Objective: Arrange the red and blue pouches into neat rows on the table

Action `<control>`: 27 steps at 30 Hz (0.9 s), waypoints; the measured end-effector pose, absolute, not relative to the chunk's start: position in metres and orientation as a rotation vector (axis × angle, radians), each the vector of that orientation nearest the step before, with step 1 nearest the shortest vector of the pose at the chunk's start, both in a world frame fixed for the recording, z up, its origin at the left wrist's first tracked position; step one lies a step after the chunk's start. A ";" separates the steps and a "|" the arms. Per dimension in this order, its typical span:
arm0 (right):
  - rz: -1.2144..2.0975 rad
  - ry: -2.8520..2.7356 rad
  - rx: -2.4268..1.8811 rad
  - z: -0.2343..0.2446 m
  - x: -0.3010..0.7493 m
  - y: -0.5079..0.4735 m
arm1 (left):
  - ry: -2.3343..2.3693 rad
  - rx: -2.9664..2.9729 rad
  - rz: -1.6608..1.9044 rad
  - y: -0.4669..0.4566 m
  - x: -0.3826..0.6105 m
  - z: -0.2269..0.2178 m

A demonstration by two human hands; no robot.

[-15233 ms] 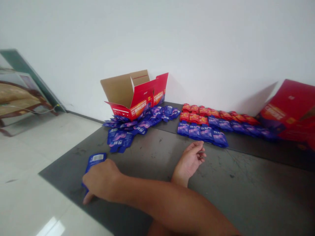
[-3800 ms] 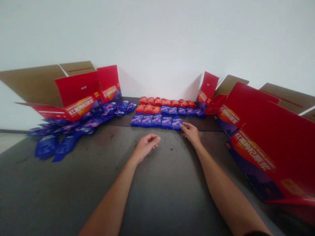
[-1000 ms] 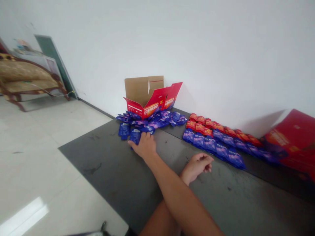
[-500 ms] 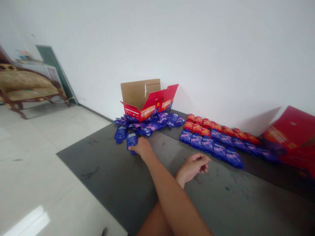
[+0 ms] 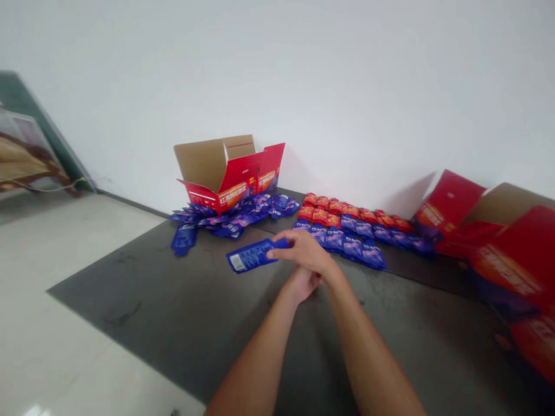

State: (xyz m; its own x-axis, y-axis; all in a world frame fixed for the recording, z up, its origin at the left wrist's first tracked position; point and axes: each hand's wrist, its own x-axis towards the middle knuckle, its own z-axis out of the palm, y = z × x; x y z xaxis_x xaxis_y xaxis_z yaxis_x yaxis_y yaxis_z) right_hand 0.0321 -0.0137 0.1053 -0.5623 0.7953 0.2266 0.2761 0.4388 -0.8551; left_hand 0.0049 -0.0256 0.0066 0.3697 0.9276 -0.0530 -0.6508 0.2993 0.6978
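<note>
My right hand grips a blue sachet by one end, holding it flat and just above the dark grey mat. My left hand lies right under my right wrist, with its fingers hidden and nothing visible in it. Ahead of my hands, rows of blue sachets lie side by side, and rows of red sachets lie behind them. To the left, a heap of blue sachets spreads out below an open red carton.
More open red cartons stand at the right end of the mat, against the white wall. Beyond the mat's left edge is a pale tiled floor. A leaning panel stands far left.
My right hand has lifted the blue sachet off the heap's front and carried it right. My arms are no longer crossed, and the view has swung slightly left.
</note>
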 end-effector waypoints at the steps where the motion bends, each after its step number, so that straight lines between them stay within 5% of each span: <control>1: 1.100 -2.008 -0.912 0.113 0.053 -0.018 | 0.492 0.638 1.095 -0.027 0.004 0.008; 6: 1.192 -1.836 -0.995 0.135 0.135 -0.036 | 0.441 0.706 0.740 -0.040 0.001 0.019; 11: 1.191 -1.610 -0.933 0.106 0.173 -0.028 | 0.321 0.805 0.531 -0.052 -0.006 0.026; 27: 1.463 -1.457 -1.100 0.046 0.180 -0.057 | 0.608 0.791 1.193 -0.036 0.011 0.016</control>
